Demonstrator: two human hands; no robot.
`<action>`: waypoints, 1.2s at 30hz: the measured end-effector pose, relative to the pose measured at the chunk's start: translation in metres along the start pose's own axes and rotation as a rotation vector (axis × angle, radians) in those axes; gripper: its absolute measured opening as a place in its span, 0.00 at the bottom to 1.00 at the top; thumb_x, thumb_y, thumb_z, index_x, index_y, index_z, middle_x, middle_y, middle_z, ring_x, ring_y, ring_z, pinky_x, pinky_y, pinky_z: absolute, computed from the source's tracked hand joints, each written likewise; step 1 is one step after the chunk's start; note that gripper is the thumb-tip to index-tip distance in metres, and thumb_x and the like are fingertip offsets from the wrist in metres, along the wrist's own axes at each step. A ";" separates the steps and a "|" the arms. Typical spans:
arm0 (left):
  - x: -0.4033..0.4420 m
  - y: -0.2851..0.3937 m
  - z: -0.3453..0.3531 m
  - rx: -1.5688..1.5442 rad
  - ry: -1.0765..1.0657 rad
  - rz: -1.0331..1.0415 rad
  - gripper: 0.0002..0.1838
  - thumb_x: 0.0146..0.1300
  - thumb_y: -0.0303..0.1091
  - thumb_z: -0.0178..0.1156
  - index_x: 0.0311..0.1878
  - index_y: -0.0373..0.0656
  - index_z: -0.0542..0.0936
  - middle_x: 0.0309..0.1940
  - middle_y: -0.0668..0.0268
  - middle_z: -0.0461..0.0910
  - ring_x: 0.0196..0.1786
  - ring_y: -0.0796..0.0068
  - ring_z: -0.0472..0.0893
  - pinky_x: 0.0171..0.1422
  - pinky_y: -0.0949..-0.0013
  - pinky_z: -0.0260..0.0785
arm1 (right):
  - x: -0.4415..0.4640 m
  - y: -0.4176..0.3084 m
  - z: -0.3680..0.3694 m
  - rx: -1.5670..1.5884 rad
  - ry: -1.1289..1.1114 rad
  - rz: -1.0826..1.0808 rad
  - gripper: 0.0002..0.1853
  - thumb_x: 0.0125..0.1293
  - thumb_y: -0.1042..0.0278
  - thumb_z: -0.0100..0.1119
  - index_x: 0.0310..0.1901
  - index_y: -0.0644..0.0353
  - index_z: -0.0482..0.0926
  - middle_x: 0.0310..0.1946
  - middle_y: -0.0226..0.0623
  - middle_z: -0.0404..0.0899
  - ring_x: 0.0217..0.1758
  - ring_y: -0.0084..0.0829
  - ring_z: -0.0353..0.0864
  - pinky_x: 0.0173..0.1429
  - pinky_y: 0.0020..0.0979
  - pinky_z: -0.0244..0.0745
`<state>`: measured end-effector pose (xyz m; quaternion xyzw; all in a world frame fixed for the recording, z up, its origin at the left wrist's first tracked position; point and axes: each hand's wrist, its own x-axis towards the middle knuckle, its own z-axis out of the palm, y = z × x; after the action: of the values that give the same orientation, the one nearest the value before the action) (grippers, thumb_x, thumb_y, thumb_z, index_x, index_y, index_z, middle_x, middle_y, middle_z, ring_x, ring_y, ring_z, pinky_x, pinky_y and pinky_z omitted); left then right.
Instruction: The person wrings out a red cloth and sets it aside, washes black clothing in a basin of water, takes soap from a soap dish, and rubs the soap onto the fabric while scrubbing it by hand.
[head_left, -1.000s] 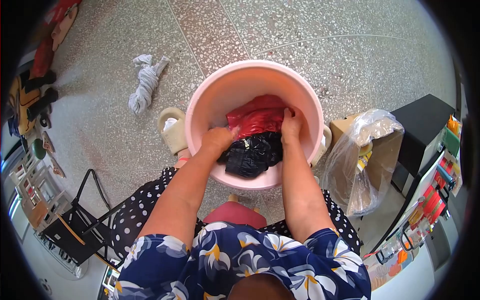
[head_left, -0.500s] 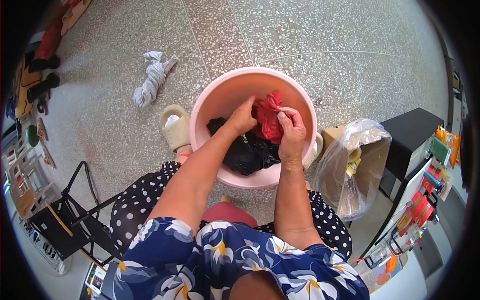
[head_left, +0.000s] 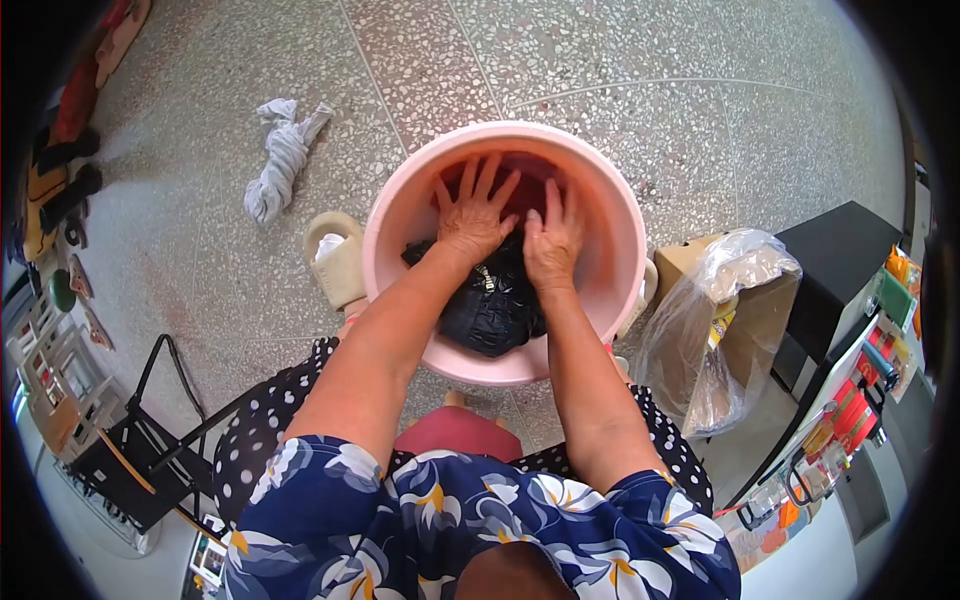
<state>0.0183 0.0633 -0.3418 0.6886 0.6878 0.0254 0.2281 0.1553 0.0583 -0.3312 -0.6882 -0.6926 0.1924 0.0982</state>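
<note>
A round pink tub (head_left: pixel 400 195) stands on the floor between my feet. Inside its far side lies dark red cloth (head_left: pixel 520 172), partly covered by my fingers. My left hand (head_left: pixel 477 212) has its fingers spread over the red cloth and holds nothing. Beside it on the right, my right hand (head_left: pixel 553 235) reaches into the tub with its fingers apart, also near the red cloth. Wet black cloth (head_left: pixel 490 310) with small pale lettering sits bunched in the near part of the tub, below both hands.
A twisted grey cloth (head_left: pixel 284 165) lies on the floor at the left. Right of the tub are a cardboard box in clear plastic (head_left: pixel 745 340) and a black cabinet (head_left: pixel 840 255). A black folding chair (head_left: pixel 130 470) stands at lower left.
The red cloth, earlier gathered up between my hands, now lies low at the tub's far side. My right hand has let go of it, and both hands have spread their fingers.
</note>
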 end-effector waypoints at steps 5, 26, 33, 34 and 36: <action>0.001 -0.016 0.036 -0.044 -0.196 0.108 0.33 0.57 0.52 0.55 0.67 0.61 0.62 0.74 0.65 0.42 0.76 0.61 0.36 0.69 0.31 0.31 | 0.004 0.024 0.042 -0.166 -0.176 -0.051 0.31 0.62 0.55 0.52 0.67 0.49 0.60 0.70 0.42 0.50 0.72 0.52 0.48 0.71 0.52 0.47; -0.029 0.114 -0.060 -0.580 0.148 0.087 0.11 0.45 0.40 0.63 0.26 0.45 0.74 0.27 0.61 0.71 0.34 0.56 0.75 0.37 0.53 0.70 | 0.018 0.048 -0.032 2.028 -0.448 0.725 0.19 0.69 0.50 0.45 0.47 0.55 0.75 0.45 0.36 0.78 0.49 0.32 0.76 0.58 0.36 0.69; -0.041 0.122 -0.038 -0.554 0.438 0.188 0.11 0.44 0.41 0.64 0.21 0.49 0.72 0.22 0.65 0.68 0.27 0.62 0.72 0.32 0.58 0.66 | -0.049 0.093 0.034 2.560 -0.194 0.778 0.17 0.67 0.52 0.50 0.46 0.55 0.75 0.44 0.35 0.79 0.46 0.34 0.78 0.56 0.37 0.72; -0.033 0.116 -0.031 -0.554 0.436 0.184 0.11 0.44 0.41 0.64 0.21 0.49 0.72 0.22 0.65 0.68 0.27 0.62 0.72 0.32 0.58 0.66 | -0.046 0.095 0.053 2.646 -0.139 0.786 0.16 0.66 0.52 0.51 0.45 0.55 0.76 0.44 0.34 0.79 0.46 0.34 0.78 0.55 0.38 0.73; -0.015 0.102 -0.022 -0.622 0.424 0.018 0.09 0.46 0.40 0.62 0.21 0.48 0.74 0.22 0.63 0.72 0.25 0.60 0.75 0.32 0.57 0.70 | -0.043 0.086 0.050 2.733 -0.090 0.799 0.16 0.66 0.52 0.51 0.45 0.55 0.76 0.43 0.34 0.79 0.45 0.34 0.78 0.55 0.38 0.74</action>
<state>0.1052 0.0605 -0.2829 0.5718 0.6730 0.3772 0.2788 0.2151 0.0071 -0.4050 -0.1935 0.2696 0.7341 0.5925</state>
